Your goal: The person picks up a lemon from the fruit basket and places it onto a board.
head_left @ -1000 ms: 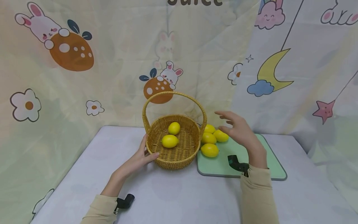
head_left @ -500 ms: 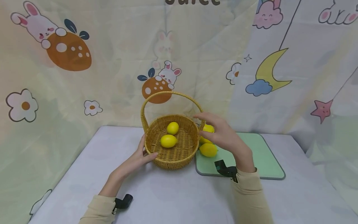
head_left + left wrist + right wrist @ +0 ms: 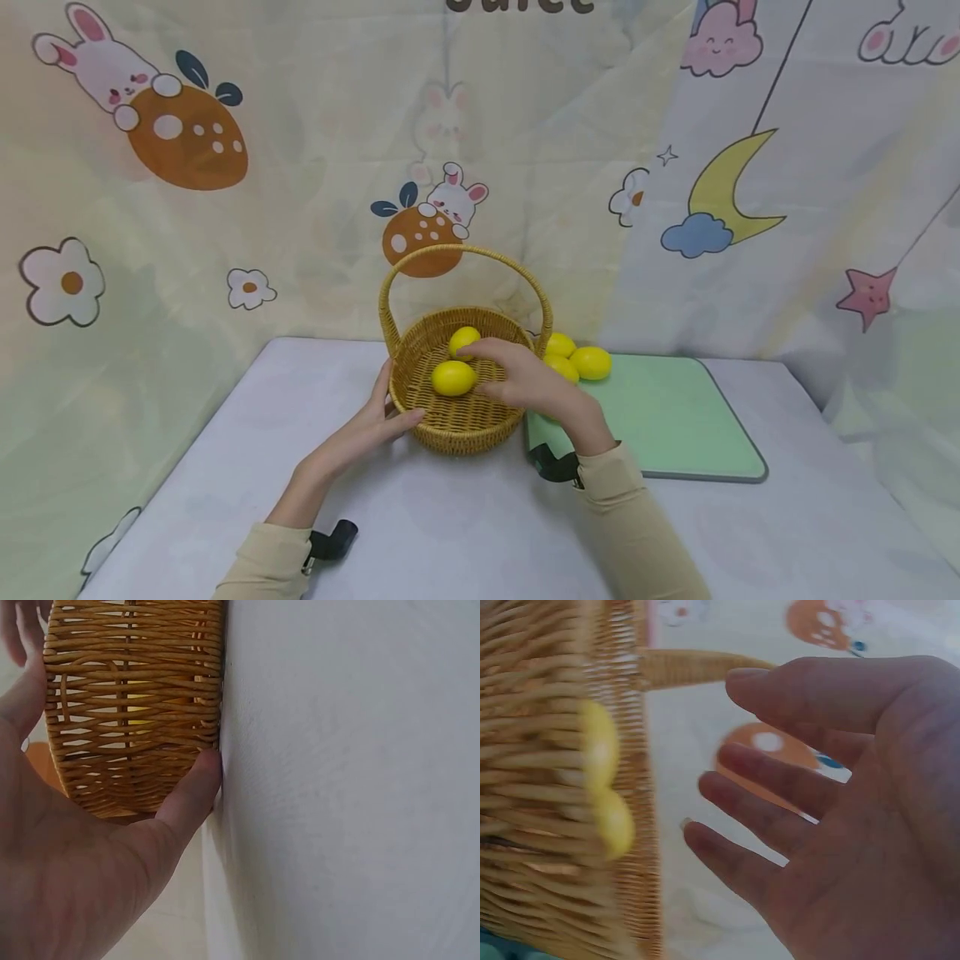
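Note:
A round wicker basket (image 3: 468, 440) with a tall arched handle (image 3: 491, 254) stands on the table. Two yellow lemons (image 3: 453, 378) lie inside it. My left hand (image 3: 375, 422) holds the basket's left side, its thumb at the front; the left wrist view shows the thumb (image 3: 191, 795) against the woven wall. Over the basket's right half, my right hand (image 3: 536, 383) has its fingers spread near the lemons, overlapping the rear one in the head view. The right wrist view shows the palm facing the basket, with nothing in the right hand (image 3: 840, 787).
To the right, a pale green cutting board (image 3: 675, 417) with a grey edge lies on the white-covered table (image 3: 450, 533). Several lemons (image 3: 591, 363) sit at its left end, partly behind the right hand and handle. A printed cloth backdrop (image 3: 315, 167) hangs behind.
My right hand has swung left from above the cutting board, past the handle, to over the basket. The front lemon on the board is now hidden behind it. My left hand stays put.

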`<action>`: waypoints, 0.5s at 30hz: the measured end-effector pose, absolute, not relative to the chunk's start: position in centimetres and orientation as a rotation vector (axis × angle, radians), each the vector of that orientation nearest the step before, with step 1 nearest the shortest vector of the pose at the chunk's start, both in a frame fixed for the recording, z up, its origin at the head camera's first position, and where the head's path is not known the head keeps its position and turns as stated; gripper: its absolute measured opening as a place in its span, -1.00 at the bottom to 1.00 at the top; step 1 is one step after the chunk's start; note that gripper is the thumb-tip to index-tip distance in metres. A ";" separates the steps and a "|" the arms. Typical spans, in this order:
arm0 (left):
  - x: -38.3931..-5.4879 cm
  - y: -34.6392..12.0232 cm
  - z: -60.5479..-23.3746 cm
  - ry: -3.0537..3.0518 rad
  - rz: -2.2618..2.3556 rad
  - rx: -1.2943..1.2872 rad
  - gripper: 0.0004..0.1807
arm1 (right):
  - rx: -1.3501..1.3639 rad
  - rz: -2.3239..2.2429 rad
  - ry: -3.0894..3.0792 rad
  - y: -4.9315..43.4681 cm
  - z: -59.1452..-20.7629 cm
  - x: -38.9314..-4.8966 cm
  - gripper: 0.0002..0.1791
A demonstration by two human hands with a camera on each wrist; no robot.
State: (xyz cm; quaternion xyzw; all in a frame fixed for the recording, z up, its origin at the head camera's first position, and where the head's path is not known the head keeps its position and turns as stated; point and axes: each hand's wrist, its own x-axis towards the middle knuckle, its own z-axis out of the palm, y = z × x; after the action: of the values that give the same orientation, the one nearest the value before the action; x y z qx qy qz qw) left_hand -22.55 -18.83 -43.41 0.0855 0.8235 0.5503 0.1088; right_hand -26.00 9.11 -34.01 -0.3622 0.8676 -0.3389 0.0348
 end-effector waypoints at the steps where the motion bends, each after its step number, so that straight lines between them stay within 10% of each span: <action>1: -22.5 -18.8 -43.4 2.421 1.623 0.260 0.13 | -1.117 -1.033 2.668 8.8 -34.4 -26.2 -0.45; 15: -22.6 -18.8 -43.4 2.402 1.653 0.266 0.13 | -1.044 -0.826 2.772 6.0 -38.6 -27.5 -0.29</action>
State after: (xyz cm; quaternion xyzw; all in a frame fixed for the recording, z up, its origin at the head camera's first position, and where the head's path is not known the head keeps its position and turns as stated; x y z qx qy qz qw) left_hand -22.58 -18.76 -43.42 0.0903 0.8157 0.5614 0.1064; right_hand -27.46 5.97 -38.64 -0.3392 0.9010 -0.2685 0.0332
